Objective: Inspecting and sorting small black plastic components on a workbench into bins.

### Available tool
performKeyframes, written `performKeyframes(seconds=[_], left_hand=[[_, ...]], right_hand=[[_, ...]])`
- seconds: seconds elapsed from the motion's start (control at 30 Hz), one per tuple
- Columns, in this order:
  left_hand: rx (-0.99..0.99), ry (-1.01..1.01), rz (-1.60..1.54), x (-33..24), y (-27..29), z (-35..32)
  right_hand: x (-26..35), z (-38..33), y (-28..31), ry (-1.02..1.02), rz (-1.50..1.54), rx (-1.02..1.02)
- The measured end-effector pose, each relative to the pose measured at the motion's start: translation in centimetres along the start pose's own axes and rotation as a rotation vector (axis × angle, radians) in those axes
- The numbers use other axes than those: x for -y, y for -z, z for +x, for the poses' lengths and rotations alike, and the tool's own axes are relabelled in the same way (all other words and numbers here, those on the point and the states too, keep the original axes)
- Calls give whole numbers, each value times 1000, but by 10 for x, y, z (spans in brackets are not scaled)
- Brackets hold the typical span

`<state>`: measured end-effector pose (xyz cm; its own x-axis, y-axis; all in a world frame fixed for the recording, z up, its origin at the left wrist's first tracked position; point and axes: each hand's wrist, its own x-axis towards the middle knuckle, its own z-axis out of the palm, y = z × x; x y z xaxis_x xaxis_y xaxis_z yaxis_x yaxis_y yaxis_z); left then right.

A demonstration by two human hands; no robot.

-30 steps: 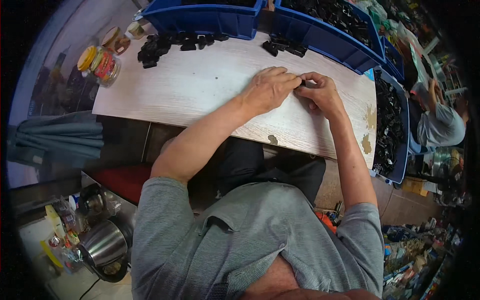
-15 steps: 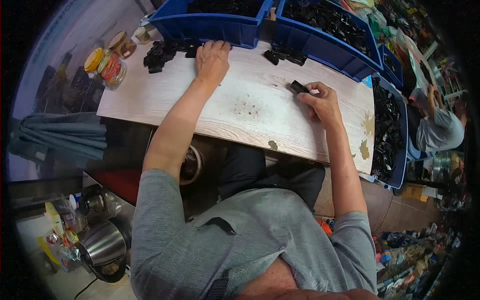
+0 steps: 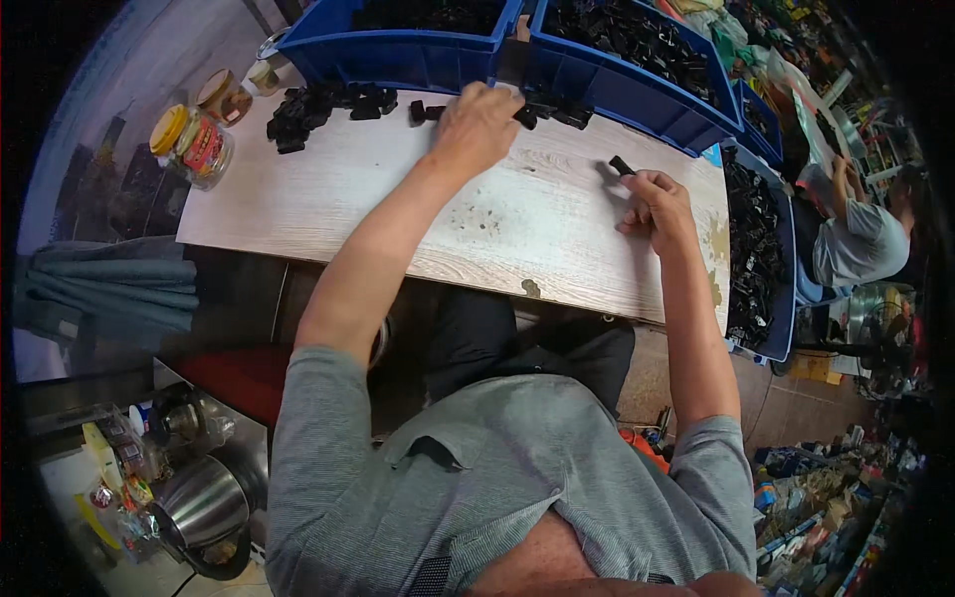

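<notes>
Between the thumb and fingers of my right hand [image 3: 658, 207], above the right part of the pale wood-grain table [image 3: 358, 214], is a small black plastic piece [image 3: 621, 165]. The piece points up and away, and its far end is free. My left hand [image 3: 479, 127] is at the table's back edge, knuckles up, its curled fingertips mostly hidden. By those fingertips lies a small group of black pieces [image 3: 570, 113]. Left of the same hand are a couple of loose black pieces [image 3: 426, 112]. Farther left sits a larger pile of black pieces [image 3: 298, 116].
Two blue bins [image 3: 398, 58] [image 3: 637, 104] of black pieces line the back. Another blue bin [image 3: 786, 323] stands along the right edge. A yellow-lidded jar [image 3: 204, 149] stands at the left corner. A person in grey [image 3: 863, 244] sits at far right.
My left hand has moved right along the back edge, from beside the left pile to the right-hand group. My right hand still holds its piece, now tipped more upright.
</notes>
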<state>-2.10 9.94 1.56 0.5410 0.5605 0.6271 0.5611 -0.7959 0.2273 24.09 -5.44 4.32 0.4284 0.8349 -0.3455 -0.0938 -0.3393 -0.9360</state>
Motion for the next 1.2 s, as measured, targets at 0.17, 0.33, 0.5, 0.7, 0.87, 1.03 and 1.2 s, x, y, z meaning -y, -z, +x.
performKeyframes(seconds=[0.17,0.33,0.5,0.7,0.87,1.03,1.2], left_hand=[[-33,39,-55,-13,-33,-8],[-271,-56,-103,-32,-29,-12],[-11,27,-151,-38,-25,-11],[-21,178,-91,-14,3,-7],[-26,170,357,36,36,-32],[74,167,376,53,32,-47],[-228,50,287,33,26,-44]], right_hand=[[0,10,51,32,31,-154],[-4,23,103,40,127,-464],[-10,33,127,83,180,-614],[-1,11,66,89,89,-286],[4,-10,-2,77,-77,-54],[6,-10,-42,101,-209,146],[19,-16,-68,92,-385,201]])
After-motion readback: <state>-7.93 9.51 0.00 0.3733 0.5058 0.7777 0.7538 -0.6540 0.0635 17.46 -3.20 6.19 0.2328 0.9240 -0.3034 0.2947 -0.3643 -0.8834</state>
